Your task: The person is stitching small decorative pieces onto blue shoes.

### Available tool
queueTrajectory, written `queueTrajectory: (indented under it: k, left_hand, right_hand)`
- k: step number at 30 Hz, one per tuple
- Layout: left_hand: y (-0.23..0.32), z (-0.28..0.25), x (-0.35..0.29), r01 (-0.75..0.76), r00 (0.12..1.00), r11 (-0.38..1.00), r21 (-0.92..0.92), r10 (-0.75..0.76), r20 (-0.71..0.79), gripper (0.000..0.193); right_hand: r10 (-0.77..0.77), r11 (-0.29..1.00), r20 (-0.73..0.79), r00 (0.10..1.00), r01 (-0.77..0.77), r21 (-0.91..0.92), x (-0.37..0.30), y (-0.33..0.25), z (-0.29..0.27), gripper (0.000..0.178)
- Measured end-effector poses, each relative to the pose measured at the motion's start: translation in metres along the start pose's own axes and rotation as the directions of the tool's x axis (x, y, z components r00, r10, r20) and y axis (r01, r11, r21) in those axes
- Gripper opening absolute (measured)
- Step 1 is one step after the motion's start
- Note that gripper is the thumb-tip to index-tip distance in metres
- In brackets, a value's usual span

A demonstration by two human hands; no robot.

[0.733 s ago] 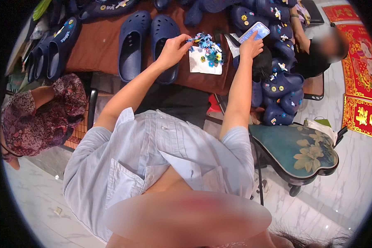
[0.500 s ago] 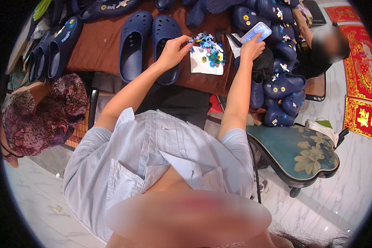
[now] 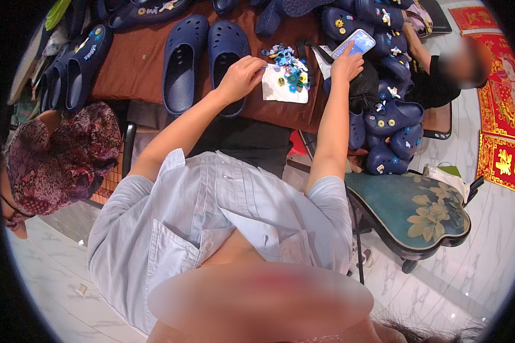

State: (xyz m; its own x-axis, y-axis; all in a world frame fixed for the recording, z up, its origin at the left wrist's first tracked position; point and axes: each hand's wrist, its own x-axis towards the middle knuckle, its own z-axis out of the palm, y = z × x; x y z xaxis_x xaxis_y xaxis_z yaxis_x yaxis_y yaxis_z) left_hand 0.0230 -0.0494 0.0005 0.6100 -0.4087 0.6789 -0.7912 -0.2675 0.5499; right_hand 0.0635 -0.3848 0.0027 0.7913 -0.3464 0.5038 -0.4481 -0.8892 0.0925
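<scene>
My left hand [image 3: 238, 79] hovers at the front of two plain navy clogs [image 3: 184, 68], its thumb and fingertips pinched together. A small blue shoe charm [image 3: 264, 67] shows at those fingertips. Just to the right, a heap of little charms [image 3: 292, 68] in blues, white, yellow and green spreads over a white sheet [image 3: 286, 94]. My right hand [image 3: 347, 66] is closed on a smartphone [image 3: 357, 41] with a lit screen, one digit lying across the glass. What the fingers do beneath the phone is hidden.
Several navy clogs with charms [image 3: 392, 117] pile up on the right, others [image 3: 88, 63] stand at left. A brown cloth [image 3: 137, 68] covers the table. At lower right is a floral-backed chair [image 3: 418, 211]. A person [image 3: 63, 154] in patterned clothing is at left, another [image 3: 440, 80] at right.
My left hand has drawn slightly left and down from the charm heap with the charm at its fingertips. On the phone, my right hand's digit has shifted up and left across the screen.
</scene>
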Motion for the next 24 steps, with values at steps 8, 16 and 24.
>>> queueTrajectory:
  k: [8,16,24]
  left_hand:
    - [0.000,0.000,0.000,0.012,1.000,1.000,0.017,-0.012,-0.003,0.016]
    - [0.000,0.002,-0.001,-0.016,1.000,1.000,0.018,0.016,-0.014,0.017]
    - [0.000,0.002,-0.001,-0.019,1.000,1.000,0.016,0.019,-0.014,0.016]
  right_hand:
    - [0.071,0.997,-0.078,0.994,-0.068,0.030,-0.004,0.004,0.008,0.049]
    - [-0.022,1.000,-0.028,0.999,0.022,0.001,-0.006,0.003,-0.006,0.051]
    - [-0.022,0.993,-0.007,1.000,0.023,0.115,-0.018,-0.011,-0.006,0.065]
